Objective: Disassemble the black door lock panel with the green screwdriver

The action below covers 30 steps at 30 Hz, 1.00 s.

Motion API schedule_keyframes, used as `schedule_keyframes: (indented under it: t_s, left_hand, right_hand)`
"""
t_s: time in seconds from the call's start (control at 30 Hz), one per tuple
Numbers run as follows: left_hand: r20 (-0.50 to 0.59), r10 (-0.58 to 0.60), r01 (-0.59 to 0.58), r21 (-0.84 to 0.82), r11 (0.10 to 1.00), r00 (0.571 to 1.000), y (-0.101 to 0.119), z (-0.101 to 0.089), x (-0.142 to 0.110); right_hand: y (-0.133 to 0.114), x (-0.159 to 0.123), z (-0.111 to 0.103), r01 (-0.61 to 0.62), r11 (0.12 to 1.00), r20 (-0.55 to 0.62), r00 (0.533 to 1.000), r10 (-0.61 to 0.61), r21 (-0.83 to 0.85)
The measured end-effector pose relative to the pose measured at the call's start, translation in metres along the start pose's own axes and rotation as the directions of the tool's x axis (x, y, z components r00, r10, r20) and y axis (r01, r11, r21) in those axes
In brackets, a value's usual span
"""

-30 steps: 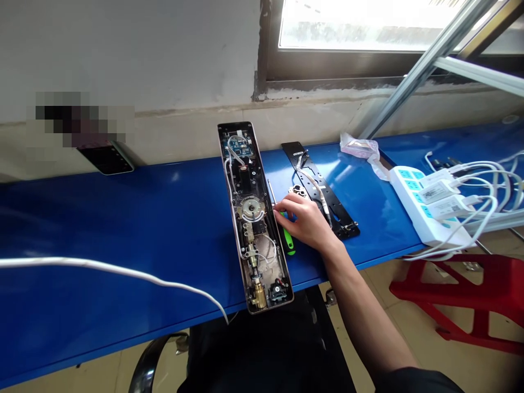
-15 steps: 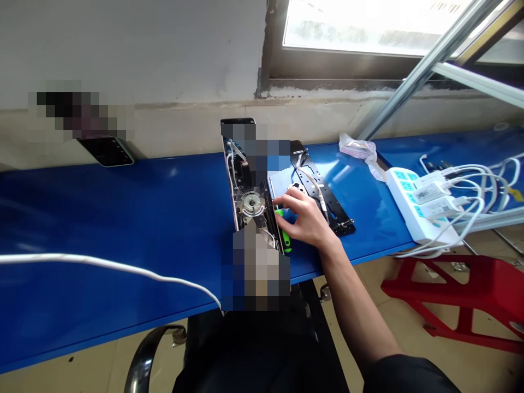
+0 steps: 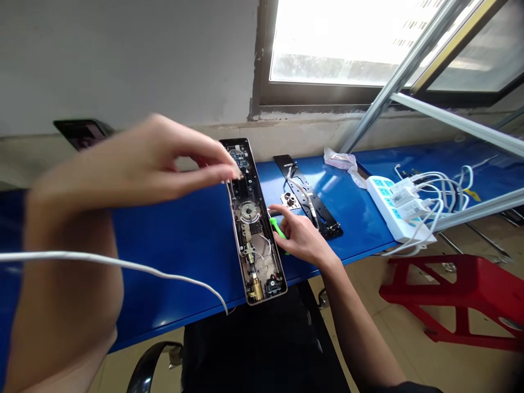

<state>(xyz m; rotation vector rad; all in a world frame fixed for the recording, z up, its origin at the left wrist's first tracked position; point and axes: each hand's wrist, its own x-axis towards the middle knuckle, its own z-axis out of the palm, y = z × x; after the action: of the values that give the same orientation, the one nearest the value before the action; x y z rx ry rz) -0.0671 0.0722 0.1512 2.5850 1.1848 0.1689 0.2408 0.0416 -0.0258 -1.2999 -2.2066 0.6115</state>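
A long, narrow smart lock housing (image 3: 275, 252) lies lengthwise on the blue table, its inside exposed. In it show a blue circuit board (image 3: 240, 158), a round metal hub (image 3: 249, 213), thin wires and a brass cylinder (image 3: 256, 289). My left hand (image 3: 196, 158) reaches over the upper half, thumb and fingertips pinched above the wiring; whatever is between them is too small and blurred to name. Against the housing's right side, my right hand (image 3: 298, 232) is closed around a green-handled screwdriver (image 3: 278, 228).
Right of the housing lie a black back plate (image 3: 323, 215) with a cable and a small metal plate (image 3: 290, 200). Beyond stands a white power strip (image 3: 385, 204) with chargers. A white cable (image 3: 135, 266) crosses the left foreground. A phone (image 3: 84, 134) leans on the wall.
My left arm has come into view from the left, its hand now over the housing's upper part. My right hand stays beside the housing with the screwdriver. The view has shifted slightly.
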Motion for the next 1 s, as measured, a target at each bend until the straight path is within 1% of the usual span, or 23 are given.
schedule_keyframes:
  t_s: [0.07, 0.1, 0.13, 0.2, 0.3, 0.33, 0.4, 0.43, 0.47, 0.5, 0.53, 0.57, 0.6, 0.63, 0.67, 0.73, 0.77, 0.83, 0.87, 0.93, 1.0]
  left_hand:
    - [0.011, 0.065, -0.065, -0.041, 0.997, 0.998, 0.004, 0.013, 0.014]
    - [0.056, 0.054, -0.05, -0.061, 0.997, 0.997, 0.005, 0.02, 0.021]
    - [0.09, 0.073, -0.067, -0.076, 0.995, 0.993, 0.005, 0.027, 0.027]
    - [0.113, 0.066, -0.059, -0.065, 0.996, 0.991, 0.002, 0.036, 0.035]
    - [0.13, 0.029, -0.022, -0.057, 0.998, 0.991, -0.009, 0.041, 0.037]
    - [0.139, 0.016, -0.009, -0.053, 0.999, 0.99, -0.014, 0.042, 0.035]
    - [0.166, -0.003, 0.009, -0.04, 0.999, 0.986, -0.021, 0.043, 0.031]
    - [0.185, -0.01, 0.017, -0.035, 0.999, 0.983, -0.024, 0.043, 0.029]
    - [0.203, -0.016, 0.024, -0.034, 0.999, 0.979, -0.026, 0.043, 0.028]
    - [0.217, -0.02, 0.029, -0.039, 0.999, 0.976, -0.026, 0.043, 0.026]
    - [0.225, -0.022, 0.033, -0.046, 0.998, 0.974, -0.026, 0.044, 0.025]
    - [0.23, -0.023, 0.037, -0.055, 0.998, 0.973, -0.026, 0.044, 0.025]
    - [0.234, -0.021, 0.038, -0.064, 0.997, 0.972, -0.025, 0.044, 0.024]
    - [0.24, -0.015, 0.033, -0.073, 0.997, 0.971, -0.024, 0.045, 0.024]
    - [0.25, -0.005, 0.026, -0.08, 0.996, 0.968, -0.024, 0.046, 0.024]
    - [0.28, 0.011, 0.014, -0.086, 0.996, 0.96, -0.023, 0.048, 0.025]
    - [0.291, 0.018, 0.008, -0.088, 0.996, 0.956, -0.022, 0.05, 0.025]
    - [0.307, 0.026, 0.002, -0.091, 0.996, 0.951, -0.022, 0.052, 0.025]
    - [0.312, 0.027, 0.001, -0.089, 0.996, 0.95, -0.022, 0.053, 0.026]
    - [0.32, 0.023, 0.003, -0.081, 0.997, 0.947, -0.022, 0.054, 0.026]
    - [0.333, 0.02, 0.005, -0.076, 0.997, 0.943, -0.023, 0.056, 0.026]
  right_hand:
    - [-0.002, -0.006, 0.0, -0.054, 0.998, -0.072, 0.996, 0.055, 0.024]
    - [-0.004, -0.009, -0.002, -0.076, 0.996, -0.113, 0.99, 0.08, 0.038]
    - [-0.005, -0.013, -0.004, -0.094, 0.994, -0.158, 0.982, 0.101, 0.053]
    - [-0.011, -0.02, -0.012, -0.121, 0.99, -0.256, 0.957, 0.137, 0.078]
    - [-0.025, -0.027, -0.034, -0.135, 0.988, -0.434, 0.888, 0.153, 0.071]
    - [-0.032, -0.028, -0.043, -0.126, 0.991, -0.502, 0.854, 0.136, 0.054]
    - [-0.045, -0.025, -0.061, -0.031, 1.0, -0.623, 0.782, 0.021, -0.005]
    - [-0.052, -0.023, -0.069, 0.033, 0.999, -0.657, 0.753, -0.038, -0.02]
    - [-0.059, -0.019, -0.076, 0.108, 0.994, -0.661, 0.743, -0.101, -0.03]
    - [-0.066, -0.015, -0.081, 0.167, 0.985, -0.65, 0.745, -0.15, -0.035]
    - [-0.072, -0.011, -0.084, 0.245, 0.968, -0.652, 0.724, -0.223, -0.059]
    - [-0.079, -0.007, -0.085, 0.308, 0.949, -0.64, 0.716, -0.281, -0.071]
    - [-0.086, -0.003, -0.084, 0.33, 0.941, -0.63, 0.715, -0.302, -0.077]
    - [-0.093, 0.0, -0.082, 0.343, 0.937, -0.618, 0.722, -0.311, -0.071]
    - [-0.1, 0.003, -0.078, 0.299, 0.953, -0.599, 0.755, -0.266, -0.047]
    - [-0.112, 0.008, -0.07, 0.279, 0.96, -0.616, 0.756, -0.223, -0.006]
    - [-0.117, 0.011, -0.067, 0.274, 0.961, -0.61, 0.765, -0.206, 0.019]
    - [-0.123, 0.016, -0.061, 0.351, 0.935, -0.598, 0.759, -0.258, 0.041]
    - [-0.123, 0.019, -0.06, 0.4, 0.916, -0.586, 0.751, -0.305, 0.035]
    - [-0.121, 0.023, -0.059, 0.41, 0.912, -0.542, 0.773, -0.331, 0.027]
    - [-0.117, 0.027, -0.058, 0.384, 0.923, -0.497, 0.807, -0.318, 0.034]
